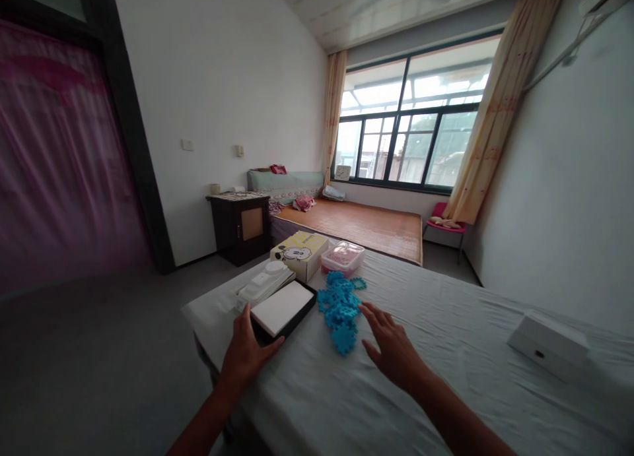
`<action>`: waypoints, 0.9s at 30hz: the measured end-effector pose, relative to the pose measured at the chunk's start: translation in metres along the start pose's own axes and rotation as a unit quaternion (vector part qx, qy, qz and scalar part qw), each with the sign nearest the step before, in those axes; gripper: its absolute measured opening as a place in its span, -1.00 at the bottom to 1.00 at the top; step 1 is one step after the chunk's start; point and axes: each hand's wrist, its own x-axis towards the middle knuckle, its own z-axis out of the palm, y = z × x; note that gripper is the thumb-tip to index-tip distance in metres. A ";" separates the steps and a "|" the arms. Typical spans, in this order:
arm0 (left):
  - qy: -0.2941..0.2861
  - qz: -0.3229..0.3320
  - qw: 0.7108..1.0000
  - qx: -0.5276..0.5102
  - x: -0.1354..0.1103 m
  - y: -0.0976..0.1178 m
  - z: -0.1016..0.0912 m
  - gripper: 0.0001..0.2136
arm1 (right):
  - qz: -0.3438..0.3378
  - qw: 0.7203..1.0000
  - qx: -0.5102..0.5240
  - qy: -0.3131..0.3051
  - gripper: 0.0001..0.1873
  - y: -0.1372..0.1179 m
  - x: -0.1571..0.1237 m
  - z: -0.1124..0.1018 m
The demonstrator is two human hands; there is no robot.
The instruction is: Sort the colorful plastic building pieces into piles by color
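Observation:
My left hand grips the near short end of a shallow black box, fingers at one corner and thumb at the other. A flat white slab or lid lies in the box. My right hand is open, fingers stretched out, just right of a heap of blue gear-shaped plastic pieces. Its fingertips are close to the heap; whether they touch it I cannot tell. Left of the black box lies a white object with a rounded end. Behind stand a yellow and white cartoon box and a clear-lidded pink container.
A pale cloth covers the table. A white box stands on its right side. Beyond are a bed, a dark cabinet and a pink chair. The table's left edge drops to the grey floor.

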 end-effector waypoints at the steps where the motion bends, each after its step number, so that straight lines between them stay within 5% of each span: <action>1: 0.010 0.007 1.000 -0.003 -0.002 0.007 0.001 -0.11 | -0.005 1.000 0.013 0.006 -0.36 -0.006 0.001 -0.003; 7: 0.043 0.115 0.992 -0.038 -0.015 0.052 0.011 -0.19 | -0.098 0.987 0.097 0.077 -0.42 -0.071 0.016 -0.018; 10: 0.051 0.154 0.985 -0.054 -0.018 0.071 0.018 -0.20 | -0.087 0.989 0.091 0.072 -0.30 -0.102 0.026 -0.020; 13: 0.055 0.178 0.981 -0.056 -0.018 0.083 0.021 -0.26 | -0.057 0.994 0.079 0.058 -0.43 -0.112 0.033 -0.020; 22: 0.031 0.231 0.972 -0.024 -0.015 0.094 0.023 -0.19 | -0.005 0.995 0.033 0.093 -0.55 -0.086 0.033 -0.025; 27: 0.016 0.238 0.971 -0.002 -0.008 0.097 0.019 -0.19 | 0.160 0.959 0.116 0.204 -0.62 -0.024 0.031 -0.038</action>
